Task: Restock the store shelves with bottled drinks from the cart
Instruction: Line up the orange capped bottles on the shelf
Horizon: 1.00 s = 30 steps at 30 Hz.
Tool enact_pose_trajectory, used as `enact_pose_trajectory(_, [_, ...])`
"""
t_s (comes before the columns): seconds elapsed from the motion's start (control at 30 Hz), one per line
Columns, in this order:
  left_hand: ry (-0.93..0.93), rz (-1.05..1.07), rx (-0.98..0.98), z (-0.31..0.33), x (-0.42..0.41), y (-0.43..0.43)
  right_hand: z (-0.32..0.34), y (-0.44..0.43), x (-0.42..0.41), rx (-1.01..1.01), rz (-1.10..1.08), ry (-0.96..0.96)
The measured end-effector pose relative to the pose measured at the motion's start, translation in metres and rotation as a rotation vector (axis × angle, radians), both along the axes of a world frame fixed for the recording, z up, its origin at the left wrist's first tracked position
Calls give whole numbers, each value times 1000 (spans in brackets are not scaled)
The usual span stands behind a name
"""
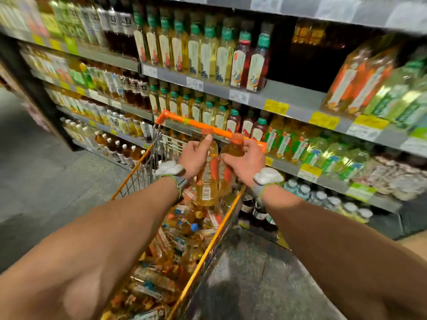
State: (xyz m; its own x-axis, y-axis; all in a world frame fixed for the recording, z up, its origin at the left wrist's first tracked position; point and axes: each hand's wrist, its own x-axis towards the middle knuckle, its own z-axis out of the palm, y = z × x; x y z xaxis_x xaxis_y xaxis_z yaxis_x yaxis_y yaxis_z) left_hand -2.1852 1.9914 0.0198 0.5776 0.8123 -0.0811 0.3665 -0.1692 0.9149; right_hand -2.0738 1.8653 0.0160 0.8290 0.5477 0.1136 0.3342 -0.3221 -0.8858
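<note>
Both arms reach forward over the cart (191, 269), which is piled with several bottles of amber drink. My left hand (195, 155) grips one amber bottle (208, 181) with an orange cap, upright, its barcode label facing me. Just right of it, my right hand (246, 161) holds a second amber bottle (233, 147) with an orange cap; the two bottles touch. Both are held above the cart's far end, below the orange handle bar (184, 120). The shelves (298, 98) rise ahead and to the right, with a dark gap (307, 65) in the upper row.
Rows of yellow, red and green drinks fill the shelves on several levels, with price tags along the edges. Small bottles stand on the lowest shelf (323, 199) close to the cart's right side. Grey floor (41, 176) stretches to the left and under the cart.
</note>
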Motion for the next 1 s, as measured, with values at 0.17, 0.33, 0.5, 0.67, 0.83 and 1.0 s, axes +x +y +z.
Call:
enact_pose_trajectory(0.17, [7, -49, -43, 20, 56, -53, 26, -58, 40, 96, -66, -32])
enact_pose_trajectory(0.33, [6, -81, -114, 31, 110, -110, 35, -123, 82, 159, -94, -36])
enact_pose_trajectory(0.5, [25, -108, -127, 34, 157, -153, 39, -176, 110, 134, -96, -15])
enact_pose_trajectory(0.67, [78, -190, -114, 41, 194, -205, 47, -226, 138, 64, -109, 13])
enact_pose_trajectory(0.83, [35, -283, -349, 47, 217, -252, 54, -270, 159, 69, -137, 0])
enact_pose_trajectory(1.0, [-22, -471, -566, 51, 233, -274, 51, -294, 177, 132, -246, 76])
